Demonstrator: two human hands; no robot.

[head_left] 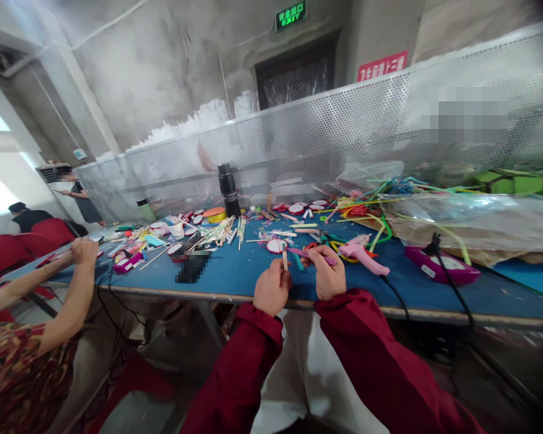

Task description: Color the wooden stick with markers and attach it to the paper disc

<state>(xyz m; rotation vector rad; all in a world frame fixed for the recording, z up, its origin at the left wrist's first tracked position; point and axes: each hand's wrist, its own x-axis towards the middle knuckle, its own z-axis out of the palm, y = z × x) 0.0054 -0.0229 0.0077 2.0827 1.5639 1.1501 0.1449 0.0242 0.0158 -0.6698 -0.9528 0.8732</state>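
My left hand (272,288) is closed, pinching a short pale stick (285,258) that stands nearly upright, with a greenish tip. My right hand (329,274) grips a slim purple pen-like tool (298,252), whose far end points at the stick. Both hands are just above the front edge of the blue table (235,280). Behind them lies a round white disc with a red rim (277,246). A pink glue gun (364,254) rests close to my right hand, its black cord running off the table edge.
A black bottle (228,190) stands by the perforated metal screen (298,144). Paper sticks (224,232) and coloured craft bits lie to the left. Purple tape-like holders (443,265) and plastic bags (493,223) lie right. At left, a co-worker's hands (85,248) are raised over the table.
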